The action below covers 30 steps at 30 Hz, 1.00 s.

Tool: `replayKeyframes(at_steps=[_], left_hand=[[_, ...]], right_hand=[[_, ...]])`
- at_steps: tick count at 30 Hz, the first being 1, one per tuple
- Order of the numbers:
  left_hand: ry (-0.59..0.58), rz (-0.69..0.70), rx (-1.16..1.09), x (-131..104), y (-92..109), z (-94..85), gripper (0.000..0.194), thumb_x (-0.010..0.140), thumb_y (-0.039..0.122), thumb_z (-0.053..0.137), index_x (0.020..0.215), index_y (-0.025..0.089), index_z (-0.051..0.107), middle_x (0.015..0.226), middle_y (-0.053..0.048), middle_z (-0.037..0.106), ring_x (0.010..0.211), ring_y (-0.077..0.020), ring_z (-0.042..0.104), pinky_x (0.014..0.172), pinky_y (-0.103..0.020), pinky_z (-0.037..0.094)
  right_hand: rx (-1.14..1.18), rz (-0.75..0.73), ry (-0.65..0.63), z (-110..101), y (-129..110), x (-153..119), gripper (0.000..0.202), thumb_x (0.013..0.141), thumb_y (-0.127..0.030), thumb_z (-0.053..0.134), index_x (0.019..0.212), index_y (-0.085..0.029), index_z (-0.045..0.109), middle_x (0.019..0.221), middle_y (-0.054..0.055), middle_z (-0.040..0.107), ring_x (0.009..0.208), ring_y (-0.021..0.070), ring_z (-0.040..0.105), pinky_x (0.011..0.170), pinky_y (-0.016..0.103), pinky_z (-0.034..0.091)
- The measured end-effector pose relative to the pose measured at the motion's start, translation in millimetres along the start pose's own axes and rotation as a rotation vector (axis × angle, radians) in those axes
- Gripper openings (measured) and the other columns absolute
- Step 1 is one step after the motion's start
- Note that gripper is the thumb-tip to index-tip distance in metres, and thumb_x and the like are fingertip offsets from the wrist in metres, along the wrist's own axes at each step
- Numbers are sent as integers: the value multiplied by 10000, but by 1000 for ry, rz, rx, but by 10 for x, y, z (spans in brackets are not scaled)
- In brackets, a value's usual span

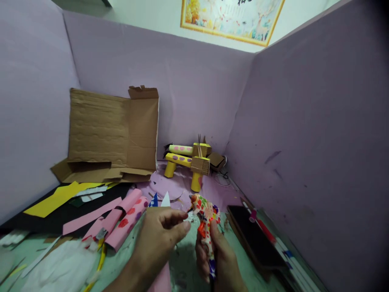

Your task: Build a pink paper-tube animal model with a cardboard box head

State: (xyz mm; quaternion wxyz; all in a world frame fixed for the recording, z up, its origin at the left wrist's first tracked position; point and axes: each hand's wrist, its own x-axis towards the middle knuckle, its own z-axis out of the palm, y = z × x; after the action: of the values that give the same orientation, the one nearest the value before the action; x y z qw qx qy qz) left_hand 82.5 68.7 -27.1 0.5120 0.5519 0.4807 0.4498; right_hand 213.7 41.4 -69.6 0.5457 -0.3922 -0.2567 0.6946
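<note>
My right hand (220, 259) is wrapped round the lower part of a colourful patterned figure (207, 211), covered in red, orange, green and purple spots, which stands up above the fingers. Just left of it is my left hand (162, 233), its thumb and fingers curved and apart, nothing visible between them. The left fingertips are close to the figure, with a small gap. Behind the left hand stand a blue pointed piece (154, 200) and a white one (165, 200). A pink sheet or roll (162, 280) lies under the left wrist.
Ahead stand yellow spotted tube animals (179, 159). An opened cardboard box (100, 125) leans at the back left. Pink rolls (126, 223), yellow paper (53, 199) and white tissue (62, 265) lie left. A dark phone-like slab (255, 235) and pens (267, 232) lie right. Purple walls enclose the table.
</note>
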Motion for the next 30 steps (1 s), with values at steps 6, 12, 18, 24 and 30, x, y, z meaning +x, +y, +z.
replayKeyframes(at_steps=[6, 12, 18, 24, 30], left_hand=[[35, 14, -69, -33, 56, 16, 215, 642, 344, 638, 578, 138, 645, 556, -18, 593, 522, -125, 491, 518, -241, 374], [136, -25, 21, -31, 59, 33, 155, 593, 250, 562, 492, 145, 614, 479, 3, 527, 464, -107, 439, 452, -224, 321], [66, -102, -117, 3, 114, 31, 143, 564, 236, 570, 526, 125, 652, 457, -10, 567, 411, -94, 454, 429, -211, 311], [20, -61, -161, 3, 85, -5, 115, 569, 207, 560, 499, 136, 618, 415, 30, 499, 389, -78, 423, 428, -204, 308], [1, 2, -97, 25, 26, -41, 135, 587, 246, 598, 555, 131, 661, 447, 17, 504, 432, -85, 410, 437, -209, 295]], right_hand=[[-134, -146, 94, -21, 90, 6, 608, 631, -740, 549, 484, -155, 474, 333, -54, 412, 238, 29, 314, 263, 151, 232], [-214, -319, 233, 21, 119, -45, 582, 607, -732, 576, 521, -168, 463, 356, -84, 323, 303, 30, 264, 332, 165, 196], [-323, -477, 335, 6, 123, -90, 559, 629, -694, 602, 494, -172, 451, 377, -69, 339, 327, 43, 293, 351, 180, 194], [-202, -280, 186, -28, 46, -56, 592, 615, -721, 585, 472, -165, 445, 349, -72, 348, 290, 24, 277, 315, 156, 187], [4, 308, -111, -148, -97, 80, 570, 809, -621, 425, 498, -152, 512, 296, -68, 370, 209, 26, 210, 207, 142, 184]])
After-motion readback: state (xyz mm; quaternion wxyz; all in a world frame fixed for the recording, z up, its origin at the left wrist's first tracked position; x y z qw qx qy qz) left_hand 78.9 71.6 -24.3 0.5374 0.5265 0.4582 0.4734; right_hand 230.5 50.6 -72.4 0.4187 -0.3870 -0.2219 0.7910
